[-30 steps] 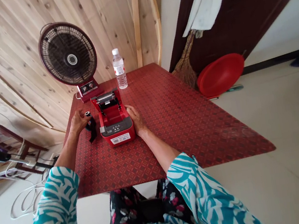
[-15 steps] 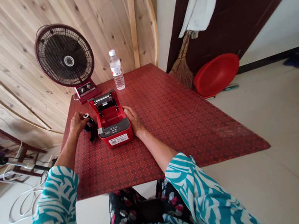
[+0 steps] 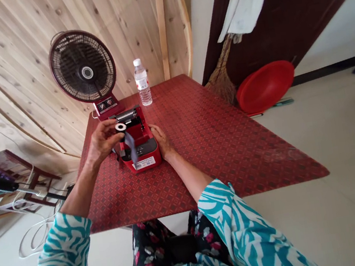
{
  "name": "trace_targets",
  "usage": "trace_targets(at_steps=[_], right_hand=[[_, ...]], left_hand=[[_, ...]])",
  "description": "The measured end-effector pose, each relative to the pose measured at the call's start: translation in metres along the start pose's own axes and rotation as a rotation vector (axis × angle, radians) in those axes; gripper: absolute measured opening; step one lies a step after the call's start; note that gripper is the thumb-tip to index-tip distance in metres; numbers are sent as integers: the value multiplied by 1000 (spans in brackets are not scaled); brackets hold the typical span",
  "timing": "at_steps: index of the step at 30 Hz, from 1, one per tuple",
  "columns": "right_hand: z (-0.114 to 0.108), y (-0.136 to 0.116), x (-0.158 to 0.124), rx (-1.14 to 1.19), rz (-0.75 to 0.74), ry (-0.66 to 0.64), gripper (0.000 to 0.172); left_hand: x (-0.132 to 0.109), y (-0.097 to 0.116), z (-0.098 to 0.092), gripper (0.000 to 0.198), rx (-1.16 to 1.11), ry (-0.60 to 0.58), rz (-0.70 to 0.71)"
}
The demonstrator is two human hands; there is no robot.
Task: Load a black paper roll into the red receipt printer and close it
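Observation:
A red and black label printer (image 3: 141,151) stands on the table with its lid raised. Above its left side, my left hand (image 3: 102,141) is closed on a black ribbon roll (image 3: 121,128) with a white core, its fingers and thumb around the roll's edge. A loose bluish-grey tail of ribbon hangs from the roll in front of the printer. My right hand (image 3: 162,142) lies along the printer's right side and holds it there; its fingertips are partly hidden behind the casing. A small dark piece shows beside the printer's left side, too unclear to name.
Behind the printer stand a table fan (image 3: 86,73) and a water bottle (image 3: 142,84). A red patterned cloth covers the table (image 3: 221,153). Right of it are a broom (image 3: 222,75) and a red basin (image 3: 265,86). A chair and cables are at left.
My left hand has lifted the black ribbon roll from the table left of the printer and carried it rightward over the printer, its tail dangling. My right hand stays at the printer's side.

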State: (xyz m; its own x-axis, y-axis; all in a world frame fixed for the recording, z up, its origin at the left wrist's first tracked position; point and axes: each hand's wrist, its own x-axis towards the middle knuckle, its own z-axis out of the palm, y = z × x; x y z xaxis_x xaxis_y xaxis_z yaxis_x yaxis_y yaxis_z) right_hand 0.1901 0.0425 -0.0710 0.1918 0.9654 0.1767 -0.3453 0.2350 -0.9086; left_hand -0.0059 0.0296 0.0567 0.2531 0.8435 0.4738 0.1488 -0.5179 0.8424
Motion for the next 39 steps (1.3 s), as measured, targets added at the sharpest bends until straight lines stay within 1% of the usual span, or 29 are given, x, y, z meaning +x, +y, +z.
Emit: trace_targets(at_steps=[2, 4, 6, 8, 11, 16, 19, 21, 22, 23, 24, 25, 28, 29, 30, 32, 34, 37, 39], right_hand=[[1, 0, 1, -14, -11, 1, 42], [2, 0, 1, -19, -17, 0, 41], [2, 0, 1, -10, -13, -6, 41], [3, -1, 1, -3, -7, -6, 40], [3, 0, 1, -14, -6, -7, 40], [2, 0, 2, -42, -34, 18, 39], [3, -2, 1, -40, -41, 14, 38], [3, -4, 0, -29, -35, 9, 39], [4, -4, 0, -26, -31, 8, 39], [4, -5, -1, -23, -25, 5, 39], [4, -6, -1, -20, -20, 2, 40], [3, -7, -1, -17, -15, -1, 40], [2, -7, -2, -12, -9, -1, 41], [2, -7, -2, -14, -10, 3, 42], [1, -7, -2, -14, -10, 7, 43], [1, -7, -3, -8, -1, 8, 45], [0, -7, -5, 2, 19, 8, 46], [0, -7, -2, 6, 56, 10, 52], [0, -9, 6, 9, 63, 13, 57]], left_hand=[[7, -1, 15, 38, 192, -121, 25], [15, -1, 23, 30, 398, -208, 64], [21, -1, 26, 28, 562, -284, 83], [25, 0, 26, 27, 667, -349, 53], [28, -3, 29, 26, 743, -414, -29], [37, -14, 43, 18, 850, -526, -125], [47, -16, 46, 11, 812, -618, -188], [49, -13, 42, 11, 725, -679, -197], [47, -10, 38, 10, 679, -691, -191], [43, -7, 34, 10, 637, -682, -184], [36, -4, 30, 13, 598, -639, -177], [27, -1, 26, 19, 561, -561, -176], [-8, 2, 19, 40, 435, -229, -161], [-19, 1, 19, 44, 390, -140, -134], [-30, 0, 19, 48, 346, -79, -92], [-46, -5, 22, 53, 296, -31, 6], [-54, -11, 25, 57, 326, -33, 86], [-58, -16, 29, 60, 445, -49, 161], [-59, -18, 30, 59, 498, -67, 214]])
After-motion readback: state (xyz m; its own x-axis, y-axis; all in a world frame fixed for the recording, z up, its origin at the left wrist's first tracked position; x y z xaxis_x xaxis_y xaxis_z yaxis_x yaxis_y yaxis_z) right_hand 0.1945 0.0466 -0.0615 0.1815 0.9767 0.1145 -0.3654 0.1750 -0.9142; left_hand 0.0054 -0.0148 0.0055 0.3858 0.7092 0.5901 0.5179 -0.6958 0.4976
